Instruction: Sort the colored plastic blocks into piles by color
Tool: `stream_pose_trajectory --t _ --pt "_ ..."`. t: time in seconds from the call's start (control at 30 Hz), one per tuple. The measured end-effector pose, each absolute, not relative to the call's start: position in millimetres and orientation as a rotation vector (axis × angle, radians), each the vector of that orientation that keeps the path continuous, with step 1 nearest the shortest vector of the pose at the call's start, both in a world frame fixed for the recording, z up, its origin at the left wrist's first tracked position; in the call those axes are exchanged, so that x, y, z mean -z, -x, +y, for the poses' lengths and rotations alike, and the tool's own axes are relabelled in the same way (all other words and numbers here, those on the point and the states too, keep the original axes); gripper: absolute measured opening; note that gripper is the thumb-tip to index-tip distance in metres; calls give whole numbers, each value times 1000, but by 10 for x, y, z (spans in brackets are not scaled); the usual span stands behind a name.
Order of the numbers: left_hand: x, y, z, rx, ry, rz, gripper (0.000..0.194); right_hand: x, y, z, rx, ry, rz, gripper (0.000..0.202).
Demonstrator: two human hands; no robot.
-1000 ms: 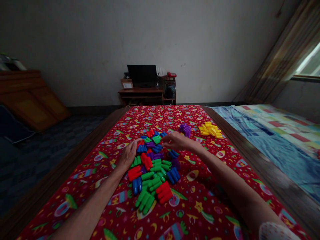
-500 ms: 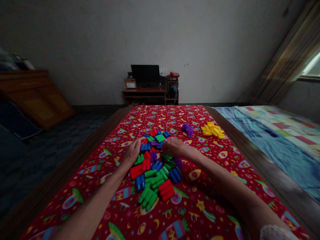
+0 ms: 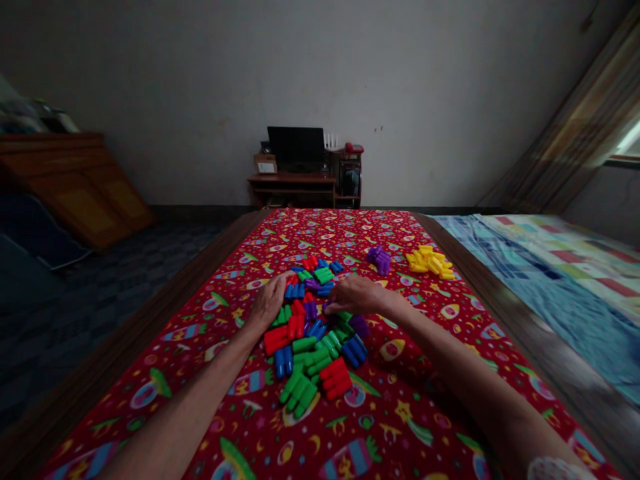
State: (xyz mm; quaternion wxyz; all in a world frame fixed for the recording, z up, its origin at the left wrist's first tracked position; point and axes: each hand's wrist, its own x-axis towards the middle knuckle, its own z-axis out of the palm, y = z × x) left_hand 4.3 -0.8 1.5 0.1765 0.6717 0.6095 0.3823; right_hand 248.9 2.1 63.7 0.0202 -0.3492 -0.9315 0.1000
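"So, what's the right hand (image 3: 353, 295) got? Quick."

"Fingers bent down, tips near each other, over the R side of the mixed pile (image 3: 303, 345). Purple block (image 3: 311, 310) just L of the tips. Can't tell if anything's pinched; the underside's hidden."

"OK, & the left hand (image 3: 270, 298)?"

"Laid along the pile's L edge, fingers fwd, tips by a blue block (image 3: 295, 291). Gripping or just resting? Can't tell from here."

"Where's the rest?"

"Most blocks lie loose btwn the hands & spill toward the person: green block (image 3: 299, 393) nearest, red block (image 3: 335, 379) near it. Beyond the right hand there's a small purple heap (image 3: 380, 259), then a yellow heap (image 3: 430, 261) farther R, apart from it."

"How'd they handle, IYO?"

"Look like hard plastic, prob hollow, so light & stiff. Shiny, so maybe a bit slick. Doubt they'd break easily. I'd take 'em across the ribbed sides, thumb vs. fingers, not by the rounded ends, b/c those prob slip."

"Any snag?"

"Pcs overlap mid-pile, so a grab there could drag a neighbour along."

"Underneath?"

"Red printed cloth (image 3: 385, 413) on a wooden table (image 3: 185, 287). Bed (image 3: 515, 280) on the R; desk (image 3: 293, 179) w/ a monitor (image 3: 296, 147) at the far wall (image 3: 200, 100)."
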Motion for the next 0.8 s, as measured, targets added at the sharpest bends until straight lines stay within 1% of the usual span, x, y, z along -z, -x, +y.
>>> stream_pose_trajectory --t 0.07,0.1,0.17,0.23,0.3,0.37,0.47,0.6,0.7,0.8 --pt "-9 -40 -2 -1089 -1906 1723 56 -631 -2415 -77 -219 1100 -2903 38" --pt "-7 -39 -1 -1089 -1908 1722 56 -628 -2379 -119 -196 1100 -2909 38" --pt "-9 -36 -4 -1087 -1914 1721 55 -634 -2332 -161 -227 1069 -2906 32" --pt "-14 -35 -11 -1076 -1925 1717 56 -663 -2346 -124 -310 1011 -2861 30" --pt "-15 -33 -15 -1070 -1926 1719 57 -710 -2435 -7 -344 994 -2728 31" --pt "-9 -29 -9 -1072 -1919 1725 59 -750 -2593 162 -308 1043 -2544 28" --pt "11 -21 12 -1097 -1927 1720 59 -737 -2908 427 -122 1298 -2214 28" --pt "38 -10 33 -1109 -1953 1687 60 -545 -3272 631 99 1804 -1887 34" --pt "49 -3 36 -1109 -1944 1692 61 -397 -3381 656 108 2047 -1894 38" --pt "58 3 36 -1116 -1943 1689 61 -381 -3375 633 42 2126 -1967 48"
